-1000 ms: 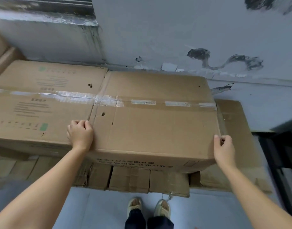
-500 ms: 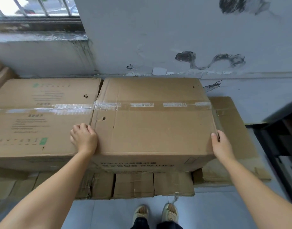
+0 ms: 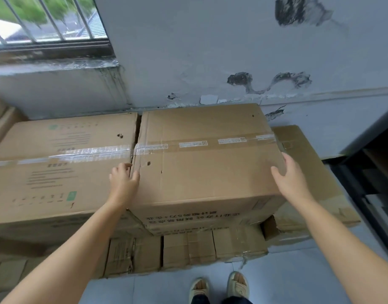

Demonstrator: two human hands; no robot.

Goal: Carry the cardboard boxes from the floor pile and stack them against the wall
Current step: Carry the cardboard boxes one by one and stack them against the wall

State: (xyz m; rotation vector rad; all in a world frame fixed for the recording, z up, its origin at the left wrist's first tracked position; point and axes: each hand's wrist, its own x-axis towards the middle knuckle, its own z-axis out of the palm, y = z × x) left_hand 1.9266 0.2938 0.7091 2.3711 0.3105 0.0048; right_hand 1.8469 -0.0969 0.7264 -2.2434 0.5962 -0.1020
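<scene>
Head view: the taped cardboard box (image 3: 206,159) sits atop the stack against the wall (image 3: 210,51), long axis left-to-right between both hands, left hand (image 3: 124,183) loosely curled at its near-left corner, right hand (image 3: 290,178) open-fingered on the right edge.

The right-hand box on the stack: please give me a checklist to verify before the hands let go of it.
1. Right-hand box reaches the wall: ok.
2. It sits close beside the left box: ok, narrow gap.
3. Its near edge is supported from below: not ok, it overhangs the small boxes.
4. Left hand fingers clear of the gap: cannot tell.
5. Right hand free to leave: ok, lies open.
6. Tape sealed: ok.
</scene>
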